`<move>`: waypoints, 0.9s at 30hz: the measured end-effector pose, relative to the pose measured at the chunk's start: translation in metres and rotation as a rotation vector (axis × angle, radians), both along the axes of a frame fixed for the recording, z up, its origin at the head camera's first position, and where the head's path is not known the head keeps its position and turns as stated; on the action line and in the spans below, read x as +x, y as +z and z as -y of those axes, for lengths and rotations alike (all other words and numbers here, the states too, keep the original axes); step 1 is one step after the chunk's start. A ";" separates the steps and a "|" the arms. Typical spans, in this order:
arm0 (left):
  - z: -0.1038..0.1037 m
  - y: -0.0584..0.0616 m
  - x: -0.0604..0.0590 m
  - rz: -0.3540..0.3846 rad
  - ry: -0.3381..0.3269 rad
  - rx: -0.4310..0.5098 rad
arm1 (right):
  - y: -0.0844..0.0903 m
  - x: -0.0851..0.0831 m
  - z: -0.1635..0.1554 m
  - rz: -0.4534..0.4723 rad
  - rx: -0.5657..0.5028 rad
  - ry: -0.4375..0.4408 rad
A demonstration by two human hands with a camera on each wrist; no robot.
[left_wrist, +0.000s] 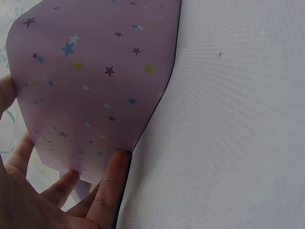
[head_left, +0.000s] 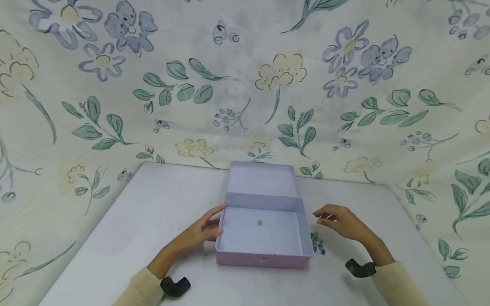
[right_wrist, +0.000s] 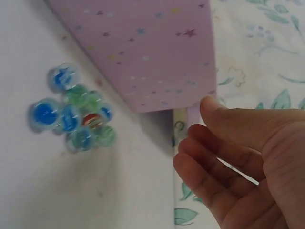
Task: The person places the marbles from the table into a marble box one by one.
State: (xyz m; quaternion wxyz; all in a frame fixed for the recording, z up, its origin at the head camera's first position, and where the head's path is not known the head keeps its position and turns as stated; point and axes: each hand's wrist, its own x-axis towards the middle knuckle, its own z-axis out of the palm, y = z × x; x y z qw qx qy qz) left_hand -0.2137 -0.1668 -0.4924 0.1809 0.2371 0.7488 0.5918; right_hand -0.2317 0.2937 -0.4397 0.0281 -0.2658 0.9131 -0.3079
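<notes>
An open pink tin box (head_left: 229,258) with small stars on its side (left_wrist: 95,81) (right_wrist: 147,52) stands on the white table, lid raised at the back. One green marble (head_left: 260,222) lies inside it. My left hand (head_left: 204,229) rests against the box's left wall, thumb and fingers (left_wrist: 112,186) touching it. My right hand (head_left: 338,221) hovers just right of the box with loosely curled fingers (right_wrist: 209,176), holding nothing. Several glass marbles (head_left: 317,243) (right_wrist: 76,117), blue and green, lie clustered on the table by the box's right wall, below that hand.
The white table (head_left: 126,238) carries only the box and marbles. A floral cloth (head_left: 245,85) hangs behind and around the table on all sides. Black wrist cameras (head_left: 175,285) sit on both forearms.
</notes>
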 end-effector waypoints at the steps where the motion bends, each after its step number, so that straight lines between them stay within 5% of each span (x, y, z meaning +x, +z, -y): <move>1: 0.000 0.000 0.000 -0.001 -0.001 0.001 | -0.002 0.001 -0.001 0.006 0.002 0.005; 14: 0.000 -0.001 0.000 0.002 -0.006 -0.008 | -0.024 0.010 -0.002 0.081 0.050 0.029; 27: -0.001 0.001 0.001 0.009 0.004 -0.024 | -0.035 0.013 0.004 0.004 0.074 0.084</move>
